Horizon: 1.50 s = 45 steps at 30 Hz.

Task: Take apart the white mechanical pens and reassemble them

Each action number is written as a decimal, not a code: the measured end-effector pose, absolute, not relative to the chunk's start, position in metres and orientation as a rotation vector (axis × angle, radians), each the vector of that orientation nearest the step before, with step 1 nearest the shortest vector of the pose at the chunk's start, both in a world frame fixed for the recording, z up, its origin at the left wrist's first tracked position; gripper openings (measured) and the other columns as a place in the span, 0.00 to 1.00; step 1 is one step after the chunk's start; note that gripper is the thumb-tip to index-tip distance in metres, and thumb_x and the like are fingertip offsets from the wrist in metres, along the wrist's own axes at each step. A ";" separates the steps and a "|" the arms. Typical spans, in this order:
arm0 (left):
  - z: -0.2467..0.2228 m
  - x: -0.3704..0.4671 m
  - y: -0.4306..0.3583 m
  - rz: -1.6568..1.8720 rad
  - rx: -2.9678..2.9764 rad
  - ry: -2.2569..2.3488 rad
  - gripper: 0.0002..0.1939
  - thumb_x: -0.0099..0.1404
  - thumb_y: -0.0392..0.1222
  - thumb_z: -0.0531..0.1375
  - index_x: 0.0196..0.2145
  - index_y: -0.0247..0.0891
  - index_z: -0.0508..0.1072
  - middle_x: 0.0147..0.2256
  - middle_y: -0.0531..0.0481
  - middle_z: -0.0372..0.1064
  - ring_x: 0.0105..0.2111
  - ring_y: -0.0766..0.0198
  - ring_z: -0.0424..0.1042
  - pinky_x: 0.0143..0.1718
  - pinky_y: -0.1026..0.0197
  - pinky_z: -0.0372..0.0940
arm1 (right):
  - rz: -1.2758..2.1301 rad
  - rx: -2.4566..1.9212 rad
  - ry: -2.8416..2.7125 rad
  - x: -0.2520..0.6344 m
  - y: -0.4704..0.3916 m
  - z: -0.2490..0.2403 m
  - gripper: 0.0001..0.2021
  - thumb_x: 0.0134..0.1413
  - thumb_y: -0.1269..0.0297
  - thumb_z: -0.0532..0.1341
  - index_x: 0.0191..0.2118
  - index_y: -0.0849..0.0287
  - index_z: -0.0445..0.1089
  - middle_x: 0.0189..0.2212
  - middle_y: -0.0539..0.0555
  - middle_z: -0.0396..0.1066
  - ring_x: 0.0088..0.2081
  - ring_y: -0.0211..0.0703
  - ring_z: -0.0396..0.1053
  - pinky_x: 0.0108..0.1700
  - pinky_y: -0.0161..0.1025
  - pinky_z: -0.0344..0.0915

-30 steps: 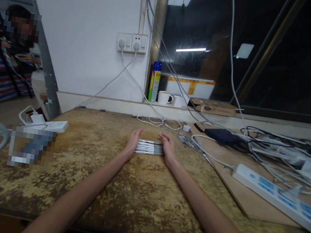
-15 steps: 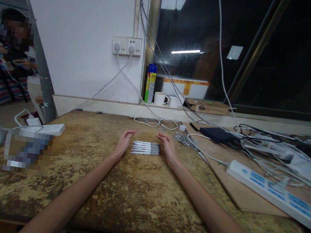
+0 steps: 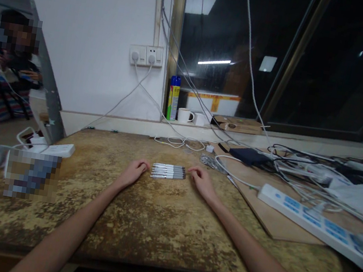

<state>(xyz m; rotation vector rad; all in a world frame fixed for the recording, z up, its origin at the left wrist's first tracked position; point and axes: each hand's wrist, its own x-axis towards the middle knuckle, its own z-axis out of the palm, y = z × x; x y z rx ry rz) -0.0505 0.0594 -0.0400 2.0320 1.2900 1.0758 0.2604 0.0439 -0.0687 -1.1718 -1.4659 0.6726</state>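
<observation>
Right of pens point(image 3: 168, 171): power strip point(image 3: 312, 224), tangled cables point(image 3: 300, 166).

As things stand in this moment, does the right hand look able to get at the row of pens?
Probably yes: the right hand is close beside the darker ends of the pens, and I see no object between them that would block it.

arms point(image 3: 80, 221) point(image 3: 262, 254) stretched forward, hands point(image 3: 132, 172) point(image 3: 203, 183) apart, fingers point(image 3: 144, 164) loosely bent
</observation>
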 end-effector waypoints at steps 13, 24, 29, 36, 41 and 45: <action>-0.040 -0.048 0.050 1.004 2.085 1.310 0.14 0.62 0.39 0.51 0.34 0.37 0.76 0.25 0.54 0.65 0.28 0.63 0.64 0.31 0.63 0.57 | 0.687 -1.136 -1.561 0.254 0.035 -0.066 0.12 0.53 0.62 0.55 0.35 0.56 0.76 0.22 0.49 0.69 0.27 0.44 0.65 0.31 0.38 0.57; -0.033 -0.045 0.042 0.992 2.083 1.233 0.14 0.64 0.39 0.50 0.33 0.37 0.75 0.24 0.54 0.64 0.26 0.64 0.63 0.31 0.64 0.56 | 0.687 -1.131 -1.564 0.253 0.032 -0.064 0.12 0.54 0.61 0.55 0.35 0.57 0.75 0.23 0.49 0.69 0.27 0.43 0.65 0.32 0.38 0.59; -0.035 -0.046 0.044 0.994 2.092 1.219 0.14 0.64 0.40 0.50 0.34 0.37 0.76 0.24 0.54 0.65 0.27 0.64 0.64 0.31 0.63 0.57 | 0.656 -1.152 -1.574 0.254 0.034 -0.065 0.11 0.53 0.62 0.55 0.34 0.56 0.75 0.24 0.50 0.70 0.29 0.44 0.66 0.34 0.39 0.59; -0.035 -0.046 0.045 1.005 2.099 1.211 0.14 0.64 0.39 0.50 0.34 0.37 0.76 0.25 0.54 0.65 0.27 0.64 0.65 0.32 0.63 0.58 | 0.661 -1.164 -1.584 0.255 0.035 -0.067 0.11 0.52 0.62 0.55 0.34 0.56 0.75 0.24 0.50 0.71 0.29 0.45 0.67 0.34 0.39 0.59; -0.035 -0.045 0.044 1.001 2.098 1.210 0.14 0.64 0.39 0.50 0.34 0.37 0.76 0.25 0.54 0.65 0.27 0.64 0.65 0.32 0.63 0.58 | 0.664 -1.180 -1.594 0.256 0.036 -0.068 0.11 0.52 0.63 0.55 0.33 0.56 0.75 0.25 0.50 0.72 0.29 0.45 0.67 0.36 0.40 0.60; -0.033 -0.044 0.043 0.994 2.102 1.213 0.14 0.64 0.40 0.50 0.33 0.37 0.75 0.25 0.53 0.66 0.27 0.63 0.65 0.32 0.63 0.58 | 0.637 -1.175 -1.603 0.256 0.036 -0.067 0.11 0.53 0.65 0.55 0.34 0.56 0.75 0.28 0.51 0.74 0.33 0.47 0.70 0.40 0.41 0.62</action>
